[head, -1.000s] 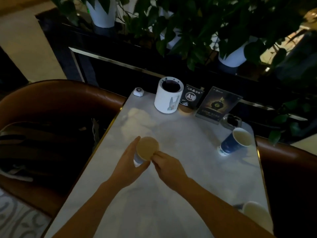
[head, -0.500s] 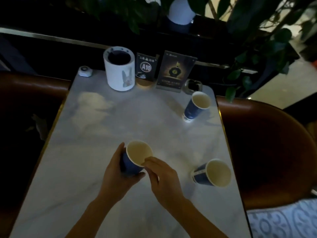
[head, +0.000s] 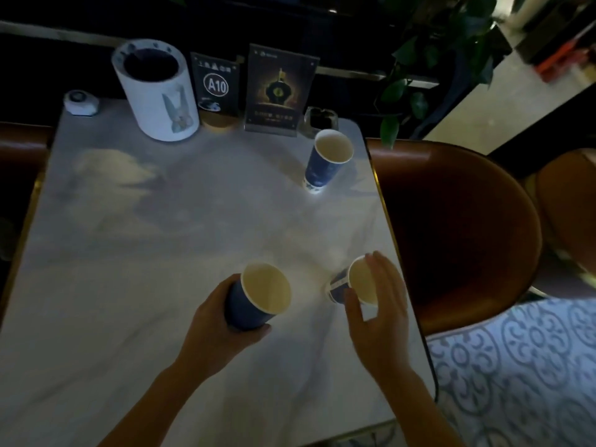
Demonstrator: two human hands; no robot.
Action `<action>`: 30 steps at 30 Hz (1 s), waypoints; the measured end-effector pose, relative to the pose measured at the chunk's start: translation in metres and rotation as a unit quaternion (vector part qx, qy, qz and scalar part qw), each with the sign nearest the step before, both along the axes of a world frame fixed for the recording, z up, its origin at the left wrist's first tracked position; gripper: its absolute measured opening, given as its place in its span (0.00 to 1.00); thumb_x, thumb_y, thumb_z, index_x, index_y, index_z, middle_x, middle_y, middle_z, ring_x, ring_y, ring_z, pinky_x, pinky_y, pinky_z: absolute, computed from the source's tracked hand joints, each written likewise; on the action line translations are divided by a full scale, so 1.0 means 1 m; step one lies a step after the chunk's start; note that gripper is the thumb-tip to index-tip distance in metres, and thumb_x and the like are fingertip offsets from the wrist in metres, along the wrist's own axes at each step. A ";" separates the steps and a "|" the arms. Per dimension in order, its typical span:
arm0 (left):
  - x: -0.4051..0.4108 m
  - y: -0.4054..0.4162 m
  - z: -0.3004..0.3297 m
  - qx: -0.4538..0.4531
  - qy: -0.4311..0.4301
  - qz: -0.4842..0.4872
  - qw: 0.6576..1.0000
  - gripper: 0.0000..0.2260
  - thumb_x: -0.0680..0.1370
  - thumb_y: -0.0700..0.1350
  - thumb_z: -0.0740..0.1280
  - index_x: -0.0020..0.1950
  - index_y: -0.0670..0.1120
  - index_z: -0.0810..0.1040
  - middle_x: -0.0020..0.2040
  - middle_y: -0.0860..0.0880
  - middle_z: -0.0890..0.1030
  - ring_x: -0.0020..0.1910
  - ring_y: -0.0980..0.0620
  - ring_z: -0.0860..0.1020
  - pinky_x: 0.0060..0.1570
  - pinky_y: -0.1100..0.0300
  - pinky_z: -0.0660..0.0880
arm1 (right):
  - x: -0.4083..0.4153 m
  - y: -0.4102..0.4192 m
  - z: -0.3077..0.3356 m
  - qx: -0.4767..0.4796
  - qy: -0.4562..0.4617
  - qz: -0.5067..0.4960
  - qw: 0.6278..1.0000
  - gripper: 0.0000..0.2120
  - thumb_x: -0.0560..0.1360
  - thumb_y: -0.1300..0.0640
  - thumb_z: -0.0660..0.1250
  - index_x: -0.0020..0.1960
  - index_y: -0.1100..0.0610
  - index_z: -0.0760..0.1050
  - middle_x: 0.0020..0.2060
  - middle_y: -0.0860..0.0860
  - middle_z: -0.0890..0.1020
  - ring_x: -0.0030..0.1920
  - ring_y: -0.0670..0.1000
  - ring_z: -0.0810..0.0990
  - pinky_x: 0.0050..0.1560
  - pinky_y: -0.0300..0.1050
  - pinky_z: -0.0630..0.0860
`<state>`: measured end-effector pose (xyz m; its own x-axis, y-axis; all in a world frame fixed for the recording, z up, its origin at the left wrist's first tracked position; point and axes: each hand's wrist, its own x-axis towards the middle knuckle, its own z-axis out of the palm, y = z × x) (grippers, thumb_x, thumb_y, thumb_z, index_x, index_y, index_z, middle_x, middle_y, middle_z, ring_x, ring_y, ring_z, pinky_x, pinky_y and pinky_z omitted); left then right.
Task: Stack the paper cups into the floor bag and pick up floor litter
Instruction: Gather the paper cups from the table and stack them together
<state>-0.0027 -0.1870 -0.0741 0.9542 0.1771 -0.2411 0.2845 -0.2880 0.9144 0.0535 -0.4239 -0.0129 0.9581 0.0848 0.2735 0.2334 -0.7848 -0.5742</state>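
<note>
The pale marble-look bench (head: 161, 253) carries it all, a white cylindrical holder (head: 158, 95) up at eleven o'clock. The left hand (head: 219, 333) has its grip wrapped around a blue paper cup (head: 254, 298) at six o'clock. The right hand (head: 377, 314), fingers spread, closes around a second blue paper cup (head: 353, 283) at five o'clock, and a third blue paper cup (head: 327, 162) stands alone at two o'clock.

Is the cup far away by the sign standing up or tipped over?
Standing up. The far cup rests on its base on the table, its open mouth facing up. It only looks slanted because of the wide camera lens.
</note>
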 end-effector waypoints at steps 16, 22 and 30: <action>-0.019 0.008 -0.010 -0.013 0.004 -0.013 1.000 0.37 0.60 0.52 0.82 0.64 0.62 0.68 0.57 0.63 0.78 0.54 0.69 0.77 0.45 0.70 0.76 | 0.033 -0.007 -0.026 -0.147 0.143 -0.041 0.978 0.32 0.73 0.43 0.68 0.71 0.48 0.59 0.71 0.54 0.66 0.71 0.57 0.64 0.68 0.61 0.66; -0.027 0.010 -0.012 -0.007 -0.003 -0.013 1.000 0.35 0.61 0.49 0.82 0.57 0.71 0.67 0.52 0.67 0.79 0.51 0.69 0.78 0.43 0.73 0.76 | 0.026 -0.003 -0.009 -0.075 0.134 -0.042 0.987 0.29 0.71 0.36 0.62 0.66 0.51 0.67 0.62 0.52 0.74 0.63 0.51 0.72 0.64 0.47 0.71; -0.027 0.019 -0.011 0.015 0.007 -0.038 0.999 0.35 0.60 0.54 0.81 0.58 0.70 0.66 0.53 0.67 0.77 0.50 0.69 0.77 0.43 0.70 0.75 | 0.019 0.015 0.038 0.167 0.145 -0.031 0.975 0.23 0.74 0.47 0.62 0.69 0.47 0.66 0.61 0.47 0.74 0.58 0.46 0.78 0.45 0.37 0.80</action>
